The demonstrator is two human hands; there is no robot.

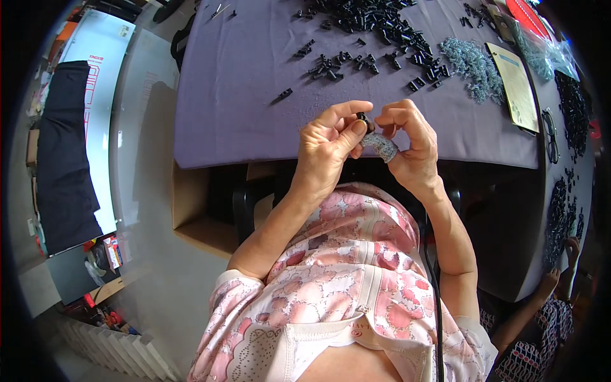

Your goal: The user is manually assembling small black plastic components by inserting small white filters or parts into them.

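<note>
Just above the near edge of the cloth-covered table, my two hands are close together. Between thumb and fingers, my left hand (332, 139) pinches a small black plastic part (363, 118). My right hand (414, 137) is beside it with its fingers curled in; what its fingertips hold, if anything, is hidden. A grey speckled, sleeve-like piece (383, 147) lies along the thumb side of my right hand. Whether it is worn or gripped, I cannot tell. Beyond my hands lie loose black parts (328, 67) of a similar kind.
A purple cloth (242, 108) covers the table. Farther back are a heap of black parts (382, 22), a pile of small silvery pieces (474, 67), a tan board (514, 86) and eyeglasses (550, 135). At the lower right, another person's hands (560, 264) work near more black parts.
</note>
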